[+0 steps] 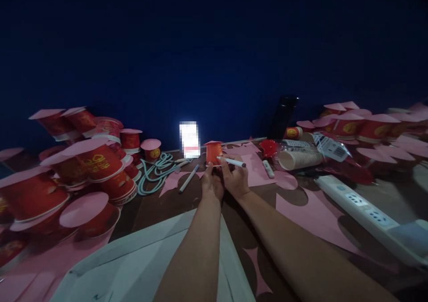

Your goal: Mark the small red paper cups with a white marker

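In the middle of the head view, my left hand (pixel 211 184) grips a red paper cup (pixel 213 151) low down, near its white rim. The cup is upside down, with its flat end on top. My right hand (pixel 236 177) pinches a white marker (pixel 236 162) with a dark end, its tip at the right side of the cup. A second marker (pixel 189 179) lies on the brown table to the left. Just behind stands a bright phone-like screen (pixel 189 139), its content blurred out.
Red cups topped with pink discs (pixel 100 157) crowd the left; more (pixel 374 126) stand at right. A pale blue cable (pixel 155 172), cut pink paper (pixel 310 213), a glue stick (pixel 268 169), bagged paper cups (pixel 299 158), a power strip (pixel 357 208) and a white board (pixel 140 253) lie around.
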`<move>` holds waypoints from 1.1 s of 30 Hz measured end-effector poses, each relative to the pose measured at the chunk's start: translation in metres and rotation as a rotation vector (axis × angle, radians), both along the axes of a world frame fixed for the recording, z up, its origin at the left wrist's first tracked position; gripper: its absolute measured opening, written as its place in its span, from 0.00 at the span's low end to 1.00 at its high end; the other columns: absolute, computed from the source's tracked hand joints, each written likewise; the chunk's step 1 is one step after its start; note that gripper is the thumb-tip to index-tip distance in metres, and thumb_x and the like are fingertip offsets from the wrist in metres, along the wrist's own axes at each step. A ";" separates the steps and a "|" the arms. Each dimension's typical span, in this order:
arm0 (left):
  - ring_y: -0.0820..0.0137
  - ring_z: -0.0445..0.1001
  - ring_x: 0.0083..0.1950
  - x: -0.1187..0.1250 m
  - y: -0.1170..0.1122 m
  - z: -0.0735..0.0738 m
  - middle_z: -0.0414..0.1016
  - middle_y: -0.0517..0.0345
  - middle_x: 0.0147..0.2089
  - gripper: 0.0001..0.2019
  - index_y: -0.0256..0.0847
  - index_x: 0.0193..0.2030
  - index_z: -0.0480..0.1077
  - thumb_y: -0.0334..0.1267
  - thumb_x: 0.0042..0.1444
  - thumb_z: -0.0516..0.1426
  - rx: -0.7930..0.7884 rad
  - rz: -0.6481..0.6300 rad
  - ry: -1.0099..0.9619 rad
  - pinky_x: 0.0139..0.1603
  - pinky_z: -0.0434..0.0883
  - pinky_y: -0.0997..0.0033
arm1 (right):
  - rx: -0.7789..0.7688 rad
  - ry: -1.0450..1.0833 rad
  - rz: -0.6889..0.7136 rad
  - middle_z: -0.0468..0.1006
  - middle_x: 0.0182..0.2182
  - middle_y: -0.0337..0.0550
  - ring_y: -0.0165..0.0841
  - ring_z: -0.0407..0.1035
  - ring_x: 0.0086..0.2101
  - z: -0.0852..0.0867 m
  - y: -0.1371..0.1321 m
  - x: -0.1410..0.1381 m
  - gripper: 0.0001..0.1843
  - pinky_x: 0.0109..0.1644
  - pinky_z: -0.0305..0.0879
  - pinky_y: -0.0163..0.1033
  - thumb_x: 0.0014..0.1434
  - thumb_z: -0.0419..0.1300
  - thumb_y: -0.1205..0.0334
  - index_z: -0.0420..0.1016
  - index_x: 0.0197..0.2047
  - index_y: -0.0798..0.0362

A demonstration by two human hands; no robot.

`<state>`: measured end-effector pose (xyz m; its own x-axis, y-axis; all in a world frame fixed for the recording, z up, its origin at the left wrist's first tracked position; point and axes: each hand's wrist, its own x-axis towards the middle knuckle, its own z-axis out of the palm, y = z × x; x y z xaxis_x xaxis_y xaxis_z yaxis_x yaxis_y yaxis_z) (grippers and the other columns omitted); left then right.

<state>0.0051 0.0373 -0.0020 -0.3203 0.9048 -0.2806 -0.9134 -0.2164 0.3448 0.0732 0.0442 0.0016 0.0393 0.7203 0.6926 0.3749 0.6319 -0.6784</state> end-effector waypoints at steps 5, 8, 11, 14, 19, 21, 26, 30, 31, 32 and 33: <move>0.76 0.71 0.26 0.001 -0.001 0.002 0.72 0.59 0.24 0.07 0.35 0.34 0.72 0.32 0.58 0.52 -0.018 -0.011 -0.015 0.39 0.71 0.75 | 0.002 -0.015 -0.010 0.78 0.31 0.42 0.31 0.71 0.31 0.000 0.001 0.000 0.12 0.37 0.68 0.35 0.59 0.55 0.54 0.74 0.38 0.52; 0.76 0.71 0.25 0.000 0.001 0.000 0.71 0.59 0.24 0.08 0.35 0.31 0.71 0.32 0.58 0.52 -0.040 0.011 -0.025 0.38 0.71 0.76 | -0.002 -0.019 -0.027 0.78 0.32 0.42 0.31 0.71 0.31 0.000 0.000 0.000 0.11 0.37 0.67 0.35 0.60 0.55 0.55 0.74 0.38 0.52; 0.77 0.70 0.25 -0.002 0.003 -0.004 0.70 0.59 0.24 0.08 0.35 0.29 0.69 0.33 0.58 0.53 -0.034 0.017 -0.027 0.36 0.71 0.76 | -0.004 -0.020 -0.045 0.77 0.31 0.42 0.31 0.71 0.32 0.000 0.000 0.000 0.11 0.37 0.67 0.35 0.59 0.55 0.56 0.74 0.38 0.53; 0.77 0.70 0.25 -0.003 0.005 -0.006 0.71 0.59 0.25 0.08 0.36 0.29 0.69 0.33 0.58 0.53 -0.015 0.016 -0.035 0.36 0.71 0.75 | 0.000 -0.022 -0.054 0.77 0.30 0.42 0.31 0.71 0.32 0.000 0.001 -0.001 0.10 0.37 0.67 0.35 0.59 0.56 0.56 0.74 0.37 0.53; 0.77 0.70 0.24 -0.002 0.002 -0.002 0.70 0.59 0.24 0.09 0.36 0.28 0.69 0.31 0.58 0.52 -0.019 0.021 -0.045 0.37 0.70 0.76 | -0.002 -0.021 -0.043 0.77 0.30 0.42 0.32 0.72 0.33 -0.002 0.001 -0.001 0.11 0.37 0.67 0.36 0.59 0.55 0.55 0.74 0.37 0.53; 0.76 0.70 0.25 -0.001 0.001 -0.001 0.71 0.58 0.24 0.10 0.35 0.28 0.69 0.32 0.59 0.51 -0.009 0.005 -0.035 0.36 0.70 0.75 | -0.017 -0.021 -0.038 0.78 0.30 0.43 0.32 0.72 0.33 -0.001 0.001 -0.001 0.12 0.37 0.67 0.36 0.59 0.55 0.54 0.73 0.38 0.53; 0.77 0.70 0.24 -0.001 0.001 0.000 0.71 0.58 0.24 0.09 0.35 0.29 0.69 0.32 0.59 0.51 -0.012 0.003 -0.049 0.34 0.70 0.77 | -0.028 -0.005 -0.025 0.78 0.33 0.43 0.32 0.72 0.33 0.000 0.000 0.000 0.12 0.38 0.68 0.36 0.59 0.55 0.54 0.74 0.38 0.53; 0.79 0.68 0.23 -0.001 0.000 0.001 0.70 0.60 0.24 0.08 0.35 0.30 0.69 0.30 0.58 0.52 -0.022 0.022 -0.063 0.32 0.69 0.79 | -0.011 -0.004 -0.018 0.78 0.32 0.43 0.31 0.72 0.33 -0.001 0.000 0.000 0.12 0.37 0.67 0.35 0.60 0.55 0.55 0.74 0.38 0.53; 0.79 0.68 0.23 -0.001 0.000 0.002 0.70 0.60 0.24 0.07 0.35 0.30 0.69 0.30 0.58 0.52 -0.024 0.023 -0.062 0.32 0.69 0.80 | -0.009 -0.009 -0.021 0.78 0.32 0.43 0.31 0.72 0.33 -0.001 0.001 0.000 0.12 0.36 0.67 0.35 0.60 0.55 0.54 0.74 0.38 0.53; 0.79 0.68 0.23 -0.001 0.000 0.002 0.70 0.60 0.24 0.07 0.35 0.30 0.69 0.30 0.58 0.52 -0.025 0.025 -0.063 0.31 0.69 0.80 | -0.006 -0.014 -0.023 0.78 0.32 0.43 0.31 0.71 0.33 -0.001 0.001 0.000 0.12 0.36 0.67 0.35 0.60 0.54 0.54 0.74 0.38 0.53; 0.79 0.68 0.22 -0.001 0.000 0.003 0.70 0.60 0.24 0.08 0.35 0.30 0.69 0.30 0.58 0.52 -0.028 0.027 -0.064 0.31 0.69 0.80 | -0.002 -0.016 -0.026 0.78 0.32 0.43 0.31 0.71 0.32 -0.002 0.002 0.000 0.12 0.36 0.67 0.35 0.60 0.54 0.54 0.74 0.38 0.53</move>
<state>0.0043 0.0372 0.0005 -0.3254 0.8875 -0.3264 -0.9276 -0.2326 0.2924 0.0728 0.0458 -0.0003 0.0466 0.7206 0.6918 0.4022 0.6204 -0.6733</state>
